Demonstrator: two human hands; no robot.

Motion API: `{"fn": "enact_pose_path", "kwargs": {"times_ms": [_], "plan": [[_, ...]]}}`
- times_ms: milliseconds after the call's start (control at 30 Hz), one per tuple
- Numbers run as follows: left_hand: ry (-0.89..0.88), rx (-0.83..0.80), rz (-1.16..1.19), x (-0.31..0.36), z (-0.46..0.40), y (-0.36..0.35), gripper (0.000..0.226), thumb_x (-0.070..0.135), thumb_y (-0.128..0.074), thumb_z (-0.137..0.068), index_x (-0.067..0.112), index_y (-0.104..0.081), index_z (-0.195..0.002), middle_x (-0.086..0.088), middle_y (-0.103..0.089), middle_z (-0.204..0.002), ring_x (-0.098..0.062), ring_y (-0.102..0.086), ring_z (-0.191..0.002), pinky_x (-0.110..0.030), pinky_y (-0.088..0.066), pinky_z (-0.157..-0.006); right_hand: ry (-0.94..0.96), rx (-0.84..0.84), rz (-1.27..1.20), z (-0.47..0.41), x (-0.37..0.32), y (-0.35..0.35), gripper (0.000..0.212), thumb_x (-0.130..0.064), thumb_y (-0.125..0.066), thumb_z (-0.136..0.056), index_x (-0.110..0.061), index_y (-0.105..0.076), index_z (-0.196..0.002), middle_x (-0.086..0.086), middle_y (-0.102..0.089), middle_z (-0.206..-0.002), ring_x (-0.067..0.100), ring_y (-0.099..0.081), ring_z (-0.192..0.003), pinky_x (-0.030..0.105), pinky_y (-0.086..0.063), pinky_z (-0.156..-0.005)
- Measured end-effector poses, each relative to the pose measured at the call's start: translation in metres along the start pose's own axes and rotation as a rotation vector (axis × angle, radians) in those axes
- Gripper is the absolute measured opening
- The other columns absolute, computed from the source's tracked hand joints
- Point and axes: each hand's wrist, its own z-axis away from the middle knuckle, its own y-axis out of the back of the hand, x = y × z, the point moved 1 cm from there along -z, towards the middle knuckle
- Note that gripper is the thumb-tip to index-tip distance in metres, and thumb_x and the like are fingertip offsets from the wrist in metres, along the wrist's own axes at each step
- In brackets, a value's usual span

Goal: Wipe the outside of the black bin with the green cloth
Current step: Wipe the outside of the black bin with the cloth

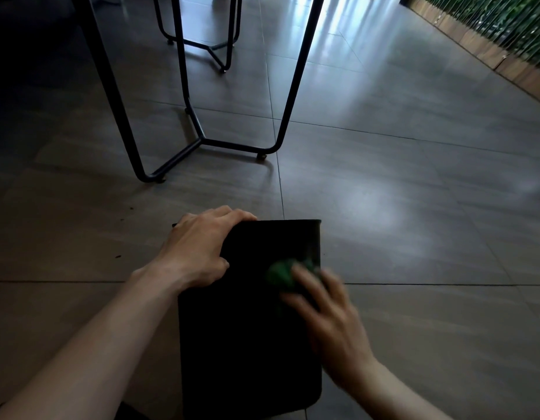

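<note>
The black bin (247, 328) lies tipped over on the tiled floor at the bottom centre, one flat side facing up. My left hand (199, 250) grips its far left corner, fingers curled over the edge. My right hand (326, 310), blurred by motion, presses the crumpled green cloth (282, 275) against the upper right part of that side. Only a bunched part of the cloth shows beyond my fingers.
Black metal table legs (202, 140) stand on the floor just beyond the bin, with a second frame (214, 47) farther back. A wooden planter edge with green plants (490, 40) runs along the upper right. Open grey floor tiles (414, 207) stretch to the right.
</note>
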Motion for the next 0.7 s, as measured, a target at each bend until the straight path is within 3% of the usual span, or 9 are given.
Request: {"fn": "enact_pose_path", "kwargs": {"times_ms": [67,133,267,300,400,500,600,633,700], "plan": [[-0.005,0.010,-0.008,-0.001,0.001,-0.002,0.089,0.014,-0.079,-0.067,0.052,-0.040,-0.138,0.024,-0.055,-0.129,-0.017,-0.055,-0.120,-0.035,-0.039,-0.095,0.216,-0.089,0.005,0.028,-0.011,0.002,0.019,-0.019,-0.055,-0.103,-0.026,-0.070,-0.112,0.010,-0.062,-0.144,0.041,-0.059,-0.119,0.048,-0.058,-0.088],[-0.017,0.016,-0.015,-0.001,0.002,-0.004,0.089,0.014,-0.078,-0.068,0.052,-0.039,-0.138,0.024,-0.054,-0.130,-0.017,-0.054,-0.121,-0.032,-0.037,-0.092,0.265,-0.117,0.002,0.026,-0.007,0.006,0.018,-0.020,-0.058,-0.102,-0.029,-0.069,-0.113,0.008,-0.063,-0.143,0.038,-0.058,-0.120,0.046,-0.059,-0.088],[-0.027,0.015,-0.054,0.003,0.002,-0.003,0.089,0.014,-0.077,-0.068,0.051,-0.039,-0.140,0.024,-0.054,-0.130,-0.015,-0.053,-0.123,-0.031,-0.037,-0.090,-0.206,0.046,-0.026,-0.041,0.006,0.015,0.034,-0.013,-0.062,-0.092,-0.017,-0.071,-0.124,0.014,-0.056,-0.149,0.045,-0.055,-0.127,0.054,-0.055,-0.095],[-0.045,0.026,-0.066,0.005,0.003,-0.002,0.089,0.012,-0.075,-0.068,0.049,-0.040,-0.140,0.023,-0.054,-0.131,-0.014,-0.052,-0.123,-0.032,-0.038,-0.091,-0.243,0.083,-0.015,-0.058,0.003,0.014,0.036,-0.012,-0.063,-0.092,-0.016,-0.070,-0.127,0.014,-0.054,-0.150,0.045,-0.053,-0.130,0.055,-0.055,-0.095],[-0.082,0.040,-0.068,0.010,0.004,0.001,0.086,0.006,-0.063,-0.067,0.046,-0.043,-0.142,0.020,-0.055,-0.131,-0.014,-0.052,-0.125,-0.034,-0.040,-0.097,0.058,0.066,0.045,-0.057,-0.028,-0.003,0.033,-0.022,-0.058,-0.097,-0.023,-0.069,-0.128,0.011,-0.052,-0.154,0.044,-0.055,-0.133,0.052,-0.056,-0.094],[-0.103,0.027,-0.095,0.010,0.007,0.003,0.088,0.013,-0.073,-0.071,0.045,-0.039,-0.145,0.021,-0.052,-0.136,-0.011,-0.047,-0.129,-0.032,-0.036,-0.104,0.293,-0.054,0.026,-0.003,-0.058,-0.016,0.033,-0.029,-0.051,-0.105,-0.031,-0.059,-0.136,0.011,-0.038,-0.163,0.036,-0.060,-0.129,0.041,-0.061,-0.089],[-0.129,0.011,-0.103,0.015,0.008,0.001,0.090,0.018,-0.079,-0.069,0.044,-0.038,-0.146,0.021,-0.052,-0.137,-0.009,-0.046,-0.130,-0.031,-0.035,-0.104,0.401,-0.243,0.095,0.025,-0.056,-0.011,0.074,-0.042,-0.070,-0.091,-0.025,-0.036,-0.154,0.014,-0.019,-0.167,0.024,-0.056,-0.128,0.036,-0.058,-0.098],[-0.135,0.014,-0.109,0.017,0.008,0.001,0.090,0.018,-0.079,-0.069,0.044,-0.039,-0.145,0.021,-0.052,-0.137,-0.009,-0.047,-0.129,-0.031,-0.035,-0.103,0.422,-0.214,0.096,0.021,-0.050,-0.008,0.067,-0.040,-0.071,-0.090,-0.025,-0.042,-0.149,0.013,-0.026,-0.166,0.026,-0.058,-0.127,0.038,-0.060,-0.095],[-0.147,0.014,-0.133,0.019,0.009,0.002,0.089,0.017,-0.077,-0.070,0.044,-0.039,-0.145,0.020,-0.053,-0.135,-0.010,-0.048,-0.128,-0.032,-0.036,-0.103,0.344,-0.084,0.020,-0.004,-0.035,0.000,0.029,-0.030,-0.060,-0.098,-0.029,-0.060,-0.127,0.011,-0.047,-0.158,0.034,-0.065,-0.123,0.042,-0.061,-0.088]]}}
